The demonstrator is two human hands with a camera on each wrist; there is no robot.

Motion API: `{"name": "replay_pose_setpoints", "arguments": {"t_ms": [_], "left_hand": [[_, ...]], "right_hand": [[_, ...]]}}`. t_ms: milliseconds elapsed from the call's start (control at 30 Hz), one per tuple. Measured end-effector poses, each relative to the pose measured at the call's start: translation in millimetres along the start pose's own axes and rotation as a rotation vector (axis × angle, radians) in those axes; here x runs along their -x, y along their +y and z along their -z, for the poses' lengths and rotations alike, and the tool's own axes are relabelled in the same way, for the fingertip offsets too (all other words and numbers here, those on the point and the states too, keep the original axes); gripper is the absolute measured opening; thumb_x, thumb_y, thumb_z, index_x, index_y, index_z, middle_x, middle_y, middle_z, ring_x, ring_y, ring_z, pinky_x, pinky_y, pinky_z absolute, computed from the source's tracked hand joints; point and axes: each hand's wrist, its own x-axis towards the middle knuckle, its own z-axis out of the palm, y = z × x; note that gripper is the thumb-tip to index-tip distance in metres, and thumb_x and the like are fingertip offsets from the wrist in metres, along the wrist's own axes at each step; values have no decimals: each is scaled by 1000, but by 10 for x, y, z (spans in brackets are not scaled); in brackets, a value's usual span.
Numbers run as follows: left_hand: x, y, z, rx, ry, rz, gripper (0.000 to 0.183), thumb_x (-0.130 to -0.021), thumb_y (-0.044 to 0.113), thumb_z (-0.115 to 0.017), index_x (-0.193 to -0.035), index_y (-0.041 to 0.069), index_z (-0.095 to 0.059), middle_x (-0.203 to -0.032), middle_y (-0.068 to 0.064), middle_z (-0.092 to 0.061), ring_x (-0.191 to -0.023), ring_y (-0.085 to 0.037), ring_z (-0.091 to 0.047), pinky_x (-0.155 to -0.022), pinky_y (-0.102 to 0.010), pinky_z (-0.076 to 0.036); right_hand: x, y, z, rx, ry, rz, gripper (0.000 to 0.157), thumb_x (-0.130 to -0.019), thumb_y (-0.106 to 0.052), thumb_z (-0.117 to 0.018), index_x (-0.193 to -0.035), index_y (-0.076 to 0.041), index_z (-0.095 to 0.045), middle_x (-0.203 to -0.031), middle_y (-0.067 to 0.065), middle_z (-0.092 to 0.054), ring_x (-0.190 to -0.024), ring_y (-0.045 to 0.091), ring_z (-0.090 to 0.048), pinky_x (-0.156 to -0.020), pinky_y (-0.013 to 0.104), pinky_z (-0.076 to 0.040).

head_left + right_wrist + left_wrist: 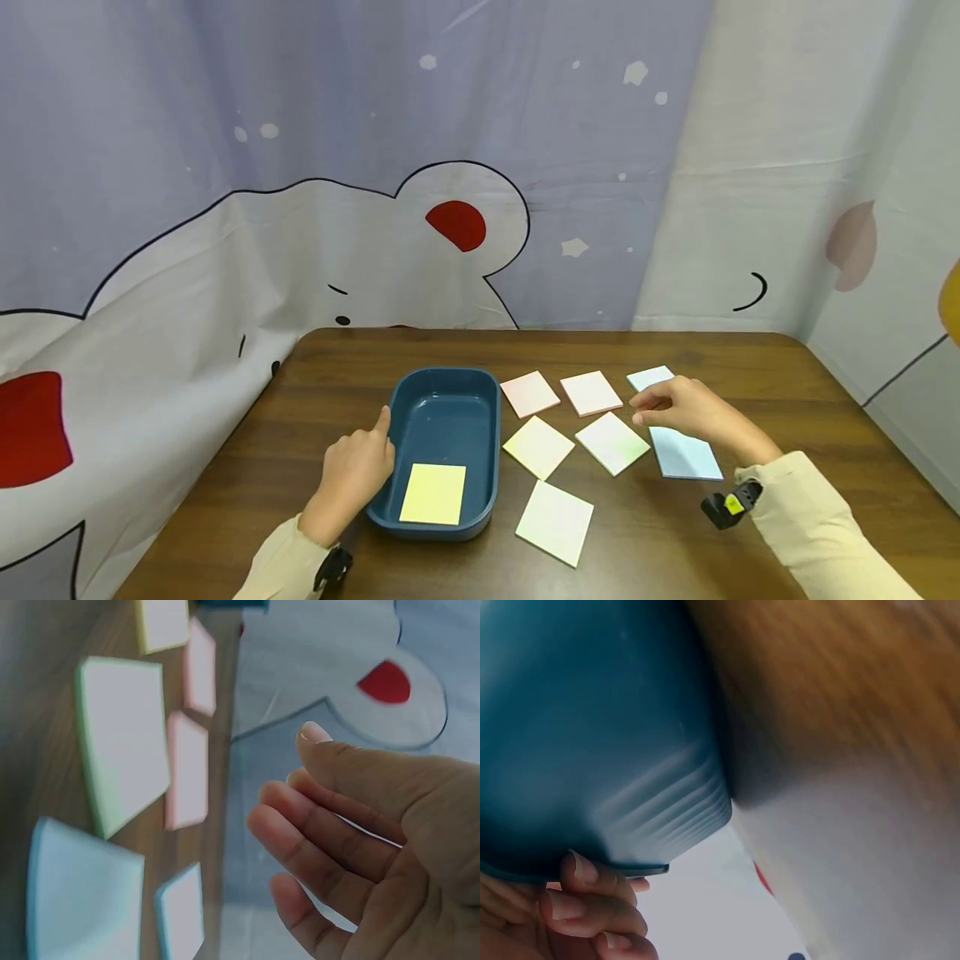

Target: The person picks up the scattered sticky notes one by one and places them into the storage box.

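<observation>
My left hand (352, 467) is at the left side of a dark blue rectangular tub (490, 467), gripping its rim. In the left wrist view, curled fingers (592, 900) sit at the rim against the tub's outer wall. A yellow square sticky-note pad (432, 494) lies flat inside the tub, toward the near end. Over the right-hand pads hovers my right hand (678, 406), fingers loosely bent and holding nothing. Nearest to it are a light blue pad (686, 454), a smaller-looking blue pad (649, 377) behind, and a pale green pad (612, 443).
Two pink pads (530, 393) lie in the back row right of the tub. A pale yellow pad (538, 447) and a whitish-green pad (555, 522) lie nearer. The wooden table (637, 542) meets a printed curtain (585, 167) at its back edge.
</observation>
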Motion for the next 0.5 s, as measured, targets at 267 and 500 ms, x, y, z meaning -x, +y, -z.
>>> {"name": "replay_pose_setpoints", "arguments": {"t_ms": [267,500], "left_hand": [[4,-12,9,-1,2,8,51,-84,17,-54,-133,4,-45,-39,1,-33,-35,-15,-29,-34,-27,-22],[26,5,1,1,22,-12,50,-83,15,-52,-131,3,-47,-37,3,-30,-36,-11,-22,-35,-25,-17]], "right_hand": [[200,448,-15,47,-22,-64,35,-79,-26,-67,-102,1,-65,-96,11,-67,-86,25,-63,-70,36,-49],[357,786,-70,93,-41,-130,51,-75,-28,-69,-111,6,-59,-108,21,-61,-99,39,-56,-78,49,-45]]}}
